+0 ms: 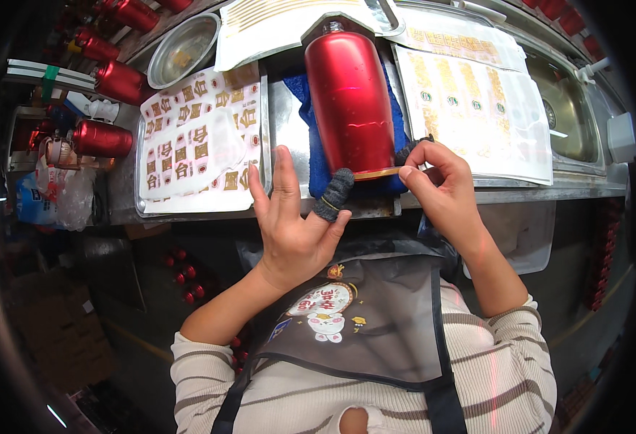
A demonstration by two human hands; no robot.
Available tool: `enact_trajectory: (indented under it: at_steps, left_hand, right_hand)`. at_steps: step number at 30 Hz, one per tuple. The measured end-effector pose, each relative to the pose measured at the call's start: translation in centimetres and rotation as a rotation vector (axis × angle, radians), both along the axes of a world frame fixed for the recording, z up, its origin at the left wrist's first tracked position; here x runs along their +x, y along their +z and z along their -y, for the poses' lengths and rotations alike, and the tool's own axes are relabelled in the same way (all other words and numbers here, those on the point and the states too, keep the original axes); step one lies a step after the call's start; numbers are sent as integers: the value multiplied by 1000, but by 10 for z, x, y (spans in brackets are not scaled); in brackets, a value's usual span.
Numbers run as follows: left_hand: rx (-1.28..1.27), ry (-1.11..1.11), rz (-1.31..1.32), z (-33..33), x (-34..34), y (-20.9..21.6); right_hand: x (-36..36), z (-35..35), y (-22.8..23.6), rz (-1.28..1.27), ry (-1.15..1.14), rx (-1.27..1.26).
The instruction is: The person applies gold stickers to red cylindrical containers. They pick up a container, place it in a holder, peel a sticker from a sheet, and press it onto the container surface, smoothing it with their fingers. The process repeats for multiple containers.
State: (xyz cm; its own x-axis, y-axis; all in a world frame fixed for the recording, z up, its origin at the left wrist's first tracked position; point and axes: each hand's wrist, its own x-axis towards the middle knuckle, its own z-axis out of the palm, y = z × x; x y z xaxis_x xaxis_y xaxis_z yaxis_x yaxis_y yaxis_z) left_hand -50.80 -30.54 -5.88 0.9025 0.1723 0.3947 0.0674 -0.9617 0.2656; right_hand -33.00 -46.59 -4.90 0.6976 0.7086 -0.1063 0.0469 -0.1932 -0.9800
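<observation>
A glossy red bottle [350, 94] lies on a blue cloth [321, 155], its neck pointing away from me and its base toward me. A thin gold strip [376, 173] runs along the base edge. My left hand [293, 224] is open with fingers spread; its index finger wears a dark grey knitted finger sleeve [335, 194] and rests against the left side of the base. My right hand [441, 181] is closed in a pinch at the right end of the gold strip. A second dark finger sleeve [409, 150] shows partly behind the right hand's fingers.
Sheets of gold and brown decals [195, 148] lie on a tray at left. More gold decal sheets [470, 108] lie at right, beside a metal sink [567, 116]. A steel bowl [183, 50] sits back left. Other red bottles [103, 137] stand at far left.
</observation>
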Motion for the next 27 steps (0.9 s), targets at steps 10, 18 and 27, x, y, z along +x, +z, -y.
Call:
enact_trajectory:
  at_steps: [10,18,27]
  left_hand:
    - [69,-65,14,7,25,22]
    - [-107,-29,267,-3,61,0]
    - [-235,3,215,-5,4,-28]
  right_hand:
    - [0,-2,-5,17,7,-1]
    - [-1,2,-5,48,46,-29]
    - [3,4,3,-75,49,-29]
